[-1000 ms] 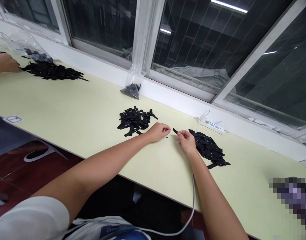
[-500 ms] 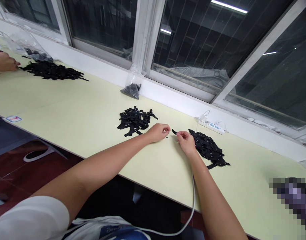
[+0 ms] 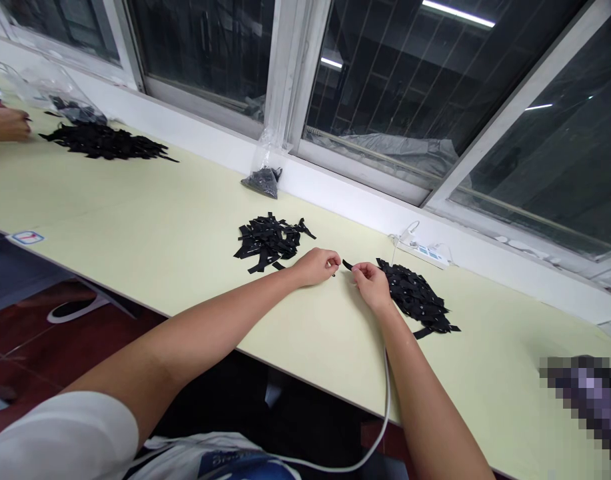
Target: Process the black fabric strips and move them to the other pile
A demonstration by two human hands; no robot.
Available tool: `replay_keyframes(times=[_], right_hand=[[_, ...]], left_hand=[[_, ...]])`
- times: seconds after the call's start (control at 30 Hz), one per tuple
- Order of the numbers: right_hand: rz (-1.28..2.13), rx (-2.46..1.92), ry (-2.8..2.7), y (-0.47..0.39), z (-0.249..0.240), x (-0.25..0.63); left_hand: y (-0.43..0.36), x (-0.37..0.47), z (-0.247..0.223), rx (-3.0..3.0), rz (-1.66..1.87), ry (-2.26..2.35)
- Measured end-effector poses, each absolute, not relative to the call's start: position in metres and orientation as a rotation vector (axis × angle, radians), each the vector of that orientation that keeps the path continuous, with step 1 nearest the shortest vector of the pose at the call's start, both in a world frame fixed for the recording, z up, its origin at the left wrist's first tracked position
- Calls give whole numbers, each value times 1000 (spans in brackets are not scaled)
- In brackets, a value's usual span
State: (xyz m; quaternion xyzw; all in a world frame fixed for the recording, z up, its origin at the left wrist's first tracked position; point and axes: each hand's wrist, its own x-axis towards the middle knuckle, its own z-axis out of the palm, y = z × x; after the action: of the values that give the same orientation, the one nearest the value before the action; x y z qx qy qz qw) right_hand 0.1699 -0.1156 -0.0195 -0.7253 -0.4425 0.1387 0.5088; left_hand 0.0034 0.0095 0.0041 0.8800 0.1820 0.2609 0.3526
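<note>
On the pale yellow table [image 3: 150, 227] my right hand [image 3: 371, 284] pinches a short black strip [image 3: 347, 265] by one end, the strip pointing left toward my left hand [image 3: 316, 265]. My left hand has its fingers curled over a tiny black piece that shows at its fingertips; whether it grips it I cannot tell. A pile of loose black strips [image 3: 269, 241] lies just left of my left hand. A second, denser pile of black strips [image 3: 418, 297] sits right beside my right hand.
A clear bag of small black parts [image 3: 264, 175] leans at the window sill. A white power strip [image 3: 421, 250] lies behind the right pile. Far left, another person's hand [image 3: 5, 124] rests by a third black pile [image 3: 102, 141]. A white cable [image 3: 380, 427] hangs below the table edge.
My two hands have closed in on each other slightly, bringing the strip tip nearer my left fingers. The other person's hand at far left has drawn back from their pile.
</note>
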Motion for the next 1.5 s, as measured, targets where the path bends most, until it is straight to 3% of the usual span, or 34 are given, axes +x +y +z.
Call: replay_keyframes(times=[1.5], right_hand=[[376,-1729,-1062,-116,-19,169]], left_hand=[[11,4,2,2331,711,381]])
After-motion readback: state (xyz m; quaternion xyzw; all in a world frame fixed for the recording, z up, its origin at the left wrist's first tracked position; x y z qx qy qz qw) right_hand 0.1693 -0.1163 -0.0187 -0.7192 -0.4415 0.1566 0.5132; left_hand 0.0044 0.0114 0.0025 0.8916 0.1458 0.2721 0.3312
